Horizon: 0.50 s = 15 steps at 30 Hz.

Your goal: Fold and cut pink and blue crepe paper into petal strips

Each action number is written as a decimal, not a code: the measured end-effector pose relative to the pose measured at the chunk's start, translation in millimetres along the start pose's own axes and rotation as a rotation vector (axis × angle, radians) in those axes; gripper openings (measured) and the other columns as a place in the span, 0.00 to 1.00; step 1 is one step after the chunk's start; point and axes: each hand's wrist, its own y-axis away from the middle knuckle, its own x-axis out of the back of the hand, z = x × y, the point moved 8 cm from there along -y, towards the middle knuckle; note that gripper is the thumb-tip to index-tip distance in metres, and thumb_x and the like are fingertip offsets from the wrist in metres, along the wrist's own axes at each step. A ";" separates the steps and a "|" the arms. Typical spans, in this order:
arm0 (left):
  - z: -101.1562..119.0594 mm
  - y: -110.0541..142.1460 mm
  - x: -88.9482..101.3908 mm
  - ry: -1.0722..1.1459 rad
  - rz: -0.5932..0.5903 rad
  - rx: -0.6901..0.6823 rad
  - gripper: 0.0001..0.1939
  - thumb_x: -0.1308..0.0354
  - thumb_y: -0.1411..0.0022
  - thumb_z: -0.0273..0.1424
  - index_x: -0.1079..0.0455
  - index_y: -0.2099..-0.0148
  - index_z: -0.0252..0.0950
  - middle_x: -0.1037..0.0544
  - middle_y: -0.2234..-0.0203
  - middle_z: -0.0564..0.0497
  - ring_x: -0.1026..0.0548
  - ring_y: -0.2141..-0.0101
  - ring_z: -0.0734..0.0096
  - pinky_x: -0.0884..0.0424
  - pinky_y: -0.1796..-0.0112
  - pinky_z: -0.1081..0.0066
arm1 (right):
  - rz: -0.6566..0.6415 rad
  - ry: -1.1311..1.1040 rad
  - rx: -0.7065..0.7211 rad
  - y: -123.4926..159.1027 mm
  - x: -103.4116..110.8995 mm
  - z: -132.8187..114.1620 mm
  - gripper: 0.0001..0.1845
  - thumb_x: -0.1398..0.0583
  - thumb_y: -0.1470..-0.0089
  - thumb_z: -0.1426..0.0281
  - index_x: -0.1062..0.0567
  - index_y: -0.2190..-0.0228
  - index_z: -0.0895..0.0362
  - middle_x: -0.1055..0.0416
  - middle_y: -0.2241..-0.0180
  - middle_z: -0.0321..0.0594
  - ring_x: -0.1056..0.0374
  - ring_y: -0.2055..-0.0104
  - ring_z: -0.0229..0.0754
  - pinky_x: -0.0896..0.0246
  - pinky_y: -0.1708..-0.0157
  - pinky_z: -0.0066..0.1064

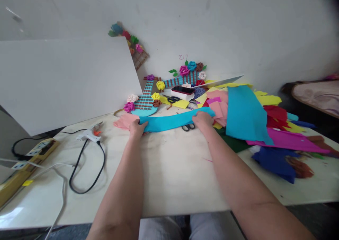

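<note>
A long strip of bright blue crepe paper stretches sideways between my two hands above the table. My left hand is closed on its left end, beside a piece of salmon-pink paper. Near the other end, my right hand grips the strip with the fingers wrapped over its edge. Black-handled scissors lie partly under the strip, just left of my right hand; their blades are hidden. Folded pink pieces lie right of that hand.
At left lie a white glue gun with a looping black cord and a wooden power strip. Crepe paper sheets, including a large blue one, heap at right. Behind stand flower-decorated crafts, a phone on a white box and other scissors.
</note>
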 end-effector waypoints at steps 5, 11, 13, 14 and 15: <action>0.0 -0.5 -0.5 0.007 0.011 -0.019 0.18 0.41 0.55 0.40 0.34 0.64 0.34 0.30 0.79 0.52 0.29 0.84 0.67 0.33 0.82 0.71 | 0.058 -0.100 -0.067 1.2 -2.3 5.8 0.18 0.48 0.48 0.66 0.27 0.57 0.54 0.30 0.56 0.50 0.34 0.54 0.54 0.39 0.61 0.41; 6.8 4.8 -3.1 0.010 0.059 0.003 0.17 0.41 0.53 0.41 0.35 0.64 0.35 0.30 0.78 0.52 0.29 0.83 0.67 0.34 0.82 0.70 | 0.122 -0.117 -0.019 5.4 -1.5 -2.0 0.23 0.50 0.46 0.64 0.33 0.49 0.52 0.29 0.54 0.46 0.34 0.53 0.51 0.40 0.60 0.36; 10.4 8.3 -4.2 0.008 0.071 0.012 0.16 0.42 0.52 0.40 0.36 0.65 0.35 0.31 0.79 0.52 0.29 0.84 0.67 0.34 0.83 0.70 | 0.116 -0.083 0.033 7.7 0.0 -7.6 0.27 0.51 0.46 0.63 0.39 0.45 0.54 0.29 0.55 0.49 0.34 0.53 0.52 0.40 0.61 0.36; 11.8 9.7 -4.6 0.005 0.076 0.015 0.15 0.43 0.51 0.39 0.36 0.65 0.35 0.31 0.79 0.52 0.29 0.84 0.66 0.35 0.83 0.70 | 0.115 -0.052 0.066 9.2 1.4 -11.2 0.28 0.51 0.46 0.63 0.41 0.43 0.55 0.29 0.56 0.50 0.33 0.54 0.52 0.40 0.61 0.37; 12.6 10.7 -5.3 0.004 0.075 0.019 0.14 0.43 0.51 0.38 0.36 0.65 0.35 0.31 0.80 0.51 0.29 0.84 0.66 0.35 0.83 0.70 | 0.116 -0.016 0.104 10.9 3.2 -15.4 0.29 0.51 0.46 0.63 0.43 0.43 0.56 0.29 0.57 0.52 0.33 0.55 0.52 0.40 0.61 0.37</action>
